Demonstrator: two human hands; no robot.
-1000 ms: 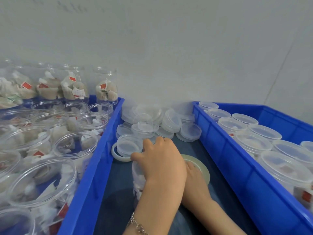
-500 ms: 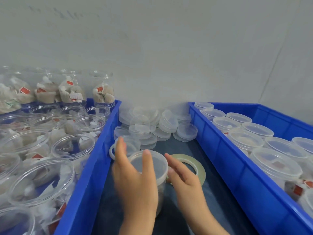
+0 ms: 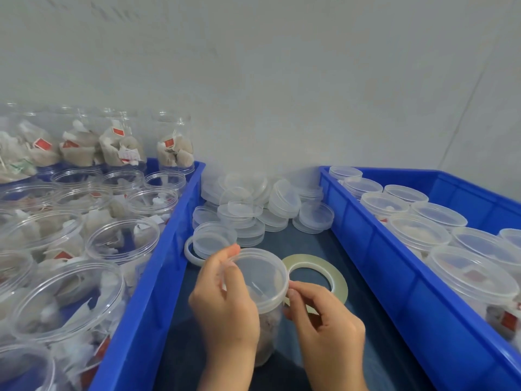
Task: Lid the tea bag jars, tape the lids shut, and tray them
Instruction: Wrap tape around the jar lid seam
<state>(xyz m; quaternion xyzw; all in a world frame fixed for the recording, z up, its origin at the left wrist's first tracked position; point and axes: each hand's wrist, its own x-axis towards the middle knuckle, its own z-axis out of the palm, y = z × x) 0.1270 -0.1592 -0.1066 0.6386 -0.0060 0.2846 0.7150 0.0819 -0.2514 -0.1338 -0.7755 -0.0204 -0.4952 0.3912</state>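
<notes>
A clear tea bag jar (image 3: 266, 331) stands on the dark table between two blue trays, with a translucent lid (image 3: 258, 276) on its mouth. My left hand (image 3: 225, 306) wraps round the jar's left side, thumb and fingers at the lid's rim. My right hand (image 3: 324, 325) pinches at the lid's right edge with thumb and forefinger; whether it holds a tape end is too small to tell. A roll of clear tape (image 3: 315, 277) lies flat just right of the jar.
The left blue tray (image 3: 169, 230) holds several open jars of tea bags. The right blue tray (image 3: 380, 266) holds several lidded jars. A heap of loose lids (image 3: 253, 210) lies against the wall, with a white ring (image 3: 190, 251) beside it.
My left hand has lifted off the lid's top and closed round the jar's side. My right hand came round to the lid's right edge. The view shifted slightly.
</notes>
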